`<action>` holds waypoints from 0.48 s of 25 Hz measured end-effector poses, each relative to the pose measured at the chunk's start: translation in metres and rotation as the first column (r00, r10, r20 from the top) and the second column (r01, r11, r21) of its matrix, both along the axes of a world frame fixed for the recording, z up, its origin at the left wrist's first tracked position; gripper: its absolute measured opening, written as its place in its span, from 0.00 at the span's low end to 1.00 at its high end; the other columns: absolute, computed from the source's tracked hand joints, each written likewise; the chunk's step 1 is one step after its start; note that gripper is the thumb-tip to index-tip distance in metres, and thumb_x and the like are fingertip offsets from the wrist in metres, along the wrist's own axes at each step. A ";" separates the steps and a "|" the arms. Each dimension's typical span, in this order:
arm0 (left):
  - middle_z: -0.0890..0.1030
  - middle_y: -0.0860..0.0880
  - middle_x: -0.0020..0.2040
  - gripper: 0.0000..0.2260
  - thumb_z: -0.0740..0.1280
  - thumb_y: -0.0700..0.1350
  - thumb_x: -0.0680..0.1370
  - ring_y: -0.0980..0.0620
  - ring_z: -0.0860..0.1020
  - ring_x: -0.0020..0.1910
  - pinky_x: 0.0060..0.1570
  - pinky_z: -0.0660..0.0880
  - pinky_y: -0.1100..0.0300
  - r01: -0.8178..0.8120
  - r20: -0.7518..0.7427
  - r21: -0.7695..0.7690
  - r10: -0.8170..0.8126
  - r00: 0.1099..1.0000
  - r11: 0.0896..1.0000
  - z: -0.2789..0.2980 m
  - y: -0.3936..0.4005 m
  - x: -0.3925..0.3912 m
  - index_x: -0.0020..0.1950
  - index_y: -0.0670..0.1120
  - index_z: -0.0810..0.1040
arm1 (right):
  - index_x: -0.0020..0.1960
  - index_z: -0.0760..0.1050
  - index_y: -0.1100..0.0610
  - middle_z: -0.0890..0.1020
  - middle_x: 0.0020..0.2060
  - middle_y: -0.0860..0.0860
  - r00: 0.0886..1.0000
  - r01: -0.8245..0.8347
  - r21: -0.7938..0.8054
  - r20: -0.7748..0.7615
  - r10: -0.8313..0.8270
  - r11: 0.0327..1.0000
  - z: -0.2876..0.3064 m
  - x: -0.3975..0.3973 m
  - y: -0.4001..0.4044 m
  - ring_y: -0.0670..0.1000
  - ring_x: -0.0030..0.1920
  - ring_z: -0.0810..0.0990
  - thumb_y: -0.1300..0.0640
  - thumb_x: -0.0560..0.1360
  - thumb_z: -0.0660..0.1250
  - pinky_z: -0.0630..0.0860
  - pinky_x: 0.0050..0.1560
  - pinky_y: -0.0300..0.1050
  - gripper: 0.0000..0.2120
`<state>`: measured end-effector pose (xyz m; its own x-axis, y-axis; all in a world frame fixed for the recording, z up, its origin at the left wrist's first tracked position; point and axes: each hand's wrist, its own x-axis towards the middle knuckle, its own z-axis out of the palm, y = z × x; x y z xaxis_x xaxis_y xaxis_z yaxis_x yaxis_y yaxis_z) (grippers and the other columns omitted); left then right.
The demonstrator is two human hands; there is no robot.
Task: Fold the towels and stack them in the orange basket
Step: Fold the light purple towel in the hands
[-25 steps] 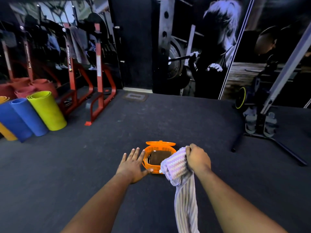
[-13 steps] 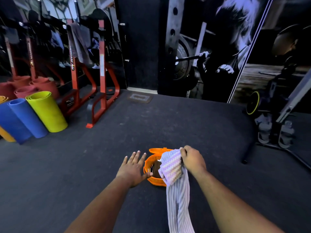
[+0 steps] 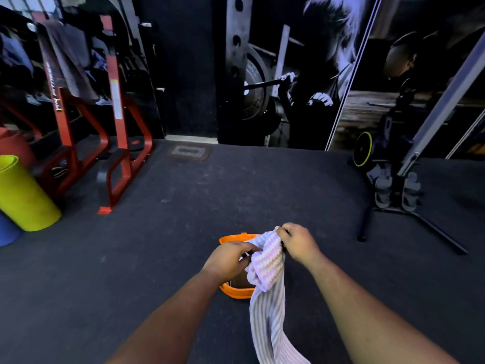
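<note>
Yellow mat roll (image 3: 25,197) at far left, a red rack (image 3: 115,111) beside it, both on the dark floor (image 3: 157,258). Centre: left hand (image 3: 228,260), fingers curled, pinching the towel's (image 3: 267,290) near edge above the orange basket (image 3: 236,292). Right hand (image 3: 296,241) closed on the towel's top corner; the striped cloth hangs unfolded in front of the basket, covering its right side. A dark item (image 3: 240,281) lies inside the basket.
</note>
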<state>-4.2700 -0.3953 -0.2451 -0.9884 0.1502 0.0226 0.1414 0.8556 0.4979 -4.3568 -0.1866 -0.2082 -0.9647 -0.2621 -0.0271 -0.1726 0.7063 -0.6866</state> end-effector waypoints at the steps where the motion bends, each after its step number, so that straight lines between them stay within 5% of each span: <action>1: 0.85 0.55 0.56 0.13 0.64 0.50 0.79 0.54 0.81 0.52 0.49 0.78 0.52 0.011 -0.008 0.037 -0.011 1.000 0.999 -0.003 -0.001 -0.003 0.61 0.55 0.82 | 0.31 0.64 0.55 0.73 0.30 0.50 1.000 0.001 0.011 -0.002 -0.001 1.000 -0.002 0.000 -0.002 0.53 0.35 0.73 0.49 0.81 0.64 0.73 0.41 0.55 0.22; 6: 0.80 0.59 0.36 0.04 0.66 0.45 0.78 0.58 0.76 0.37 0.37 0.70 0.56 0.024 -0.028 0.162 -0.020 0.999 0.987 -0.009 0.009 -0.008 0.47 0.52 0.81 | 0.32 0.65 0.54 0.73 0.31 0.50 0.999 -0.019 0.073 0.028 0.017 0.997 -0.001 -0.007 -0.009 0.52 0.36 0.72 0.49 0.82 0.63 0.71 0.41 0.52 0.21; 9: 0.75 0.58 0.31 0.06 0.66 0.43 0.79 0.63 0.73 0.31 0.35 0.68 0.58 -0.146 -0.022 0.320 0.161 0.987 0.936 0.000 0.014 -0.016 0.42 0.51 0.79 | 0.34 0.66 0.53 0.75 0.32 0.49 0.996 -0.063 0.075 0.075 0.058 0.995 -0.010 -0.010 -0.006 0.53 0.38 0.74 0.52 0.83 0.62 0.71 0.42 0.51 0.19; 12: 0.70 0.54 0.29 0.14 0.64 0.45 0.81 0.61 0.68 0.29 0.35 0.64 0.55 -0.356 0.014 0.447 0.392 0.920 0.820 0.014 0.012 -0.031 0.36 0.49 0.68 | 0.43 0.70 0.55 0.81 0.37 0.52 0.960 -0.082 -0.112 0.258 0.109 0.990 -0.022 -0.006 0.002 0.50 0.32 0.75 0.56 0.84 0.60 0.74 0.32 0.44 0.11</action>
